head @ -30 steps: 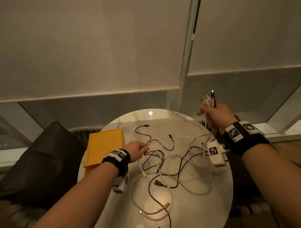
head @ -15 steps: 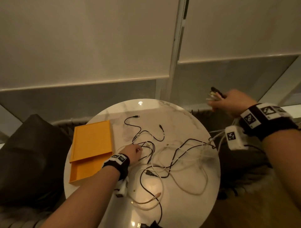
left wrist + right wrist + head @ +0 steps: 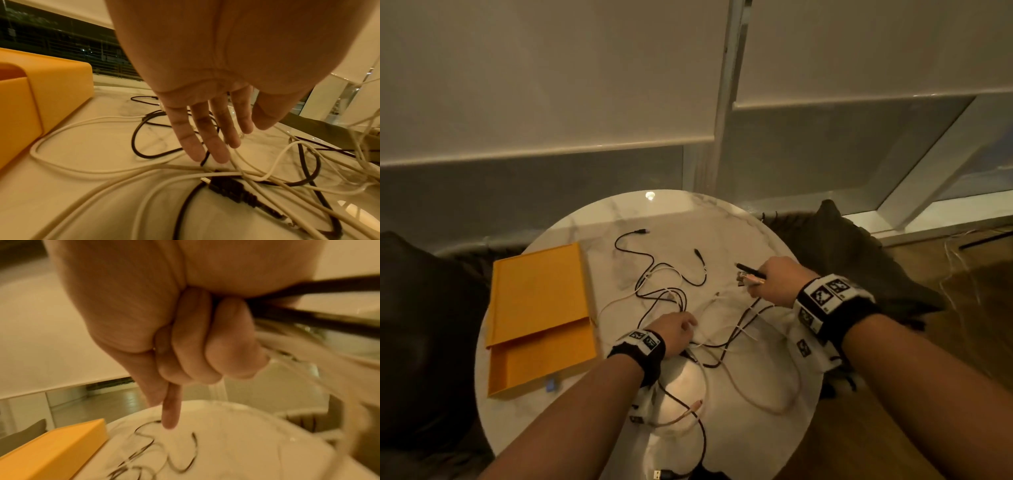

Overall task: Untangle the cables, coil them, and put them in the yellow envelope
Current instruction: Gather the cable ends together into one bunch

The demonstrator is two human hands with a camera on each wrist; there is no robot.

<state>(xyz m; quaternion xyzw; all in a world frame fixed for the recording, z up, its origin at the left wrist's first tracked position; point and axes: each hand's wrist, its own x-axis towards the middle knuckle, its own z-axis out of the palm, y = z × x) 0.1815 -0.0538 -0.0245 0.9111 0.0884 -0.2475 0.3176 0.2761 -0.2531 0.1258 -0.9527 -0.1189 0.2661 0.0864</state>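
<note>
A tangle of black and white cables (image 3: 678, 296) sprawls over the round marble table (image 3: 722, 219). On the table's left part lies the yellow envelope (image 3: 537, 308), its flap end toward me. My left hand (image 3: 676, 330) rests on the tangle; in the left wrist view its fingers (image 3: 205, 146) are straight, their tips touching a white and a black cable (image 3: 185, 168). My right hand (image 3: 774, 286) hovers over the table's right side. It grips a bundle of cable ends (image 3: 750, 278), fingers (image 3: 197, 345) curled round black and white leads (image 3: 308, 288), index finger sticking out.
Dark cushioned seats stand left (image 3: 421, 325) and back right (image 3: 835, 240) of the table. A black USB plug (image 3: 667, 474) hangs at the near edge. Another black plug (image 3: 230, 186) lies in the tangle under my left wrist. Wooden floor (image 3: 962, 325) lies to the right.
My right hand, still holding the cable ends, came down and left from beyond the table's right edge to above the tabletop. My left hand slid slightly nearer along the tangle.
</note>
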